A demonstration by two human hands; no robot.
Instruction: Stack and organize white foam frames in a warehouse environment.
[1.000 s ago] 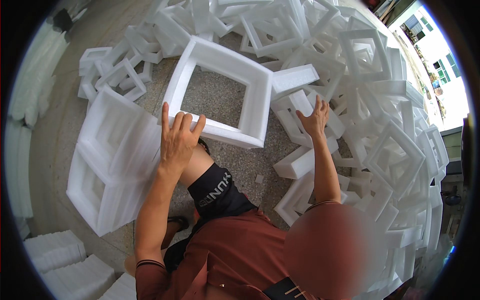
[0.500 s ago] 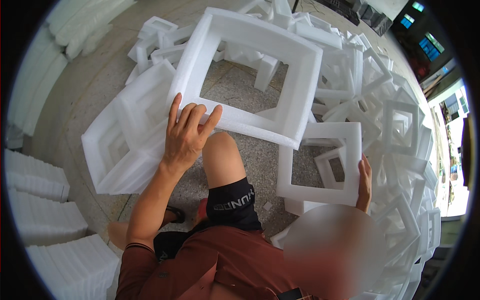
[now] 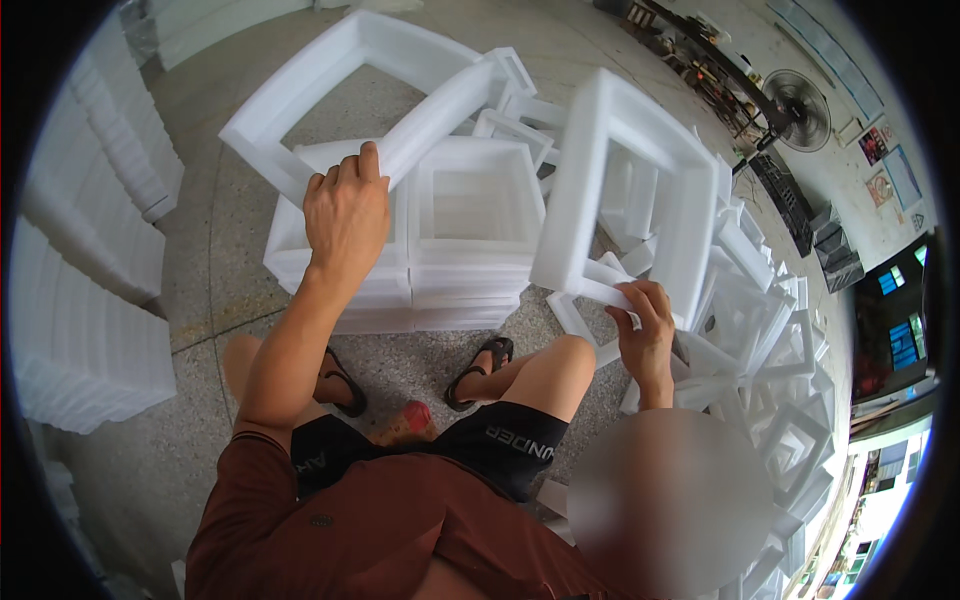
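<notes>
My left hand [image 3: 347, 212] grips the near corner of a large white foam frame [image 3: 430, 118], which is raised and tilted at the upper left. Below that frame stand two side-by-side stacks of white foam frames [image 3: 478, 185] in front of my feet, partly covered by my left hand and the raised frame. In my right hand [image 3: 647, 335], thumb and fingers pinch the lower edge of another white foam frame [image 3: 572, 190], held up on its side to the right of the stacks. Both hands are closed on their frames.
A heap of loose white foam frames [image 3: 790, 430] spreads along the right. White foam sheets [image 3: 95, 345] stand in stacks at the left. A standing fan [image 3: 800, 108] and a dark bench [image 3: 715, 50] are at the far right.
The view has turned to the right-hand wall and fan. My left hand's frame has moved left over the stacks; my right hand has lifted its frame from beside the heap.
</notes>
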